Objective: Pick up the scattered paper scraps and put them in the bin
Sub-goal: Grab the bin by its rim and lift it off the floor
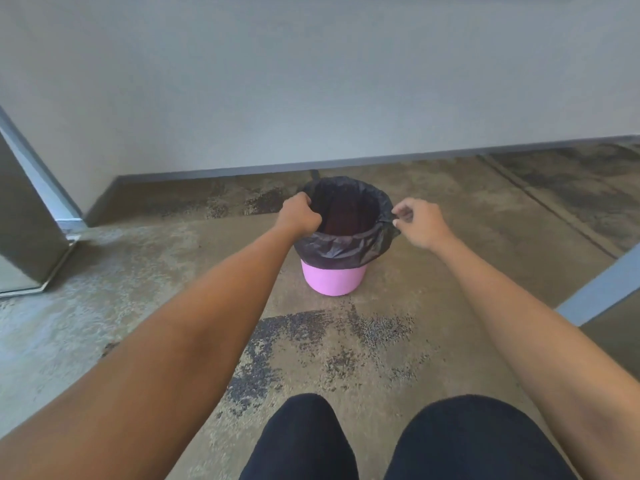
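bin: pink plastic bin (333, 280) stood upright on the floor (433, 278), near the wall (311, 81), centred between both hands
liner: black bin liner (341, 249) was fitted inside the bin, top folded over the rim and hanging down the outside; only the lower pink band showed below it
bin contents: inside was dark, reddish-brown in the depth; couldn't tell whether anything lay in it
paper scraps: none could be made out on the floor or in either hand
left hand: left hand (300, 214) was at the left side of the rim, fingers curled tight over the liner edge, gripping it
right hand: right hand (420, 221) was at the right side of the rim, thumb and fingertips pinching a fold of the liner, remaining fingers loosely curled
arms: both bare forearms reached forward from the bottom corners
knees: two knees in dark fabric (381, 441) sat at the bottom edge, well short of the bin
floor: mottled concrete-look surface with dark speckled patches
labels/writing: no readable text on bin or liner
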{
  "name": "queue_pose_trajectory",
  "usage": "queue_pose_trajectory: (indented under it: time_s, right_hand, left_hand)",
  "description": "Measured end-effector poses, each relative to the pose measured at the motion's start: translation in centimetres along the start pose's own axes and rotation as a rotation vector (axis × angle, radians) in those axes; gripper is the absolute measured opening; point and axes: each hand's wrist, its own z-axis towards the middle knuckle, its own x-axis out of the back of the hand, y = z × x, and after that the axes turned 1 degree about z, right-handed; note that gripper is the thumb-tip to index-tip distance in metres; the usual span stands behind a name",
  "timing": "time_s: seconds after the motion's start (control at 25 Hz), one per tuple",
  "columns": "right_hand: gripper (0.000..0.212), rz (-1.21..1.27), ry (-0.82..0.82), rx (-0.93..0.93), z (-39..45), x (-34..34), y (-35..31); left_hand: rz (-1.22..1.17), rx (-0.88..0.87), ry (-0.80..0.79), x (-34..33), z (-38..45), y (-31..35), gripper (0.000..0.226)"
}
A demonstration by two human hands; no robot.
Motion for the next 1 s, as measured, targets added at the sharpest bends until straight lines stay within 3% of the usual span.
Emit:
queue_pose_trajectory:
  time_s: [0.16,0.36,0.52,0.72,0.84,1.0]
  right_hand:
    - [0.03,0.069,0.045,-0.141,4.2,-3.8,4.4]
    - [0.069,0.133,-0.033,-0.359,9.2,-6.7,6.6]
    - [0.052,0.163,-0.081,-0.436,11.4,-8.8,7.1]
    - [0.023,0.045,-0.116,-0.526,11.6,-9.5,5.8]
    - [0.023,-0.01,-0.176,-0.559,11.1,-8.2,4.4]
    - [0.041,0.002,-0.251,-0.616,10.3,-5.0,1.1]
  left_hand:
    - [0.022,0.079,0.038,-2.7,4.2,-1.1,0.055]
    - [0.143,0.225,-0.015,-5.1,8.6,-2.3,0.06]
    - [0.08,0.363,0.003,-6.2,10.9,-3.6,0.059]
    - [0.008,0.49,-0.021,-6.0,10.8,-3.7,0.032]
    - [-0.123,0.572,-0.044,-4.2,9.5,-3.3,0.032]
    - [-0.283,0.647,-0.058,-0.3,6.9,-2.0,0.034]
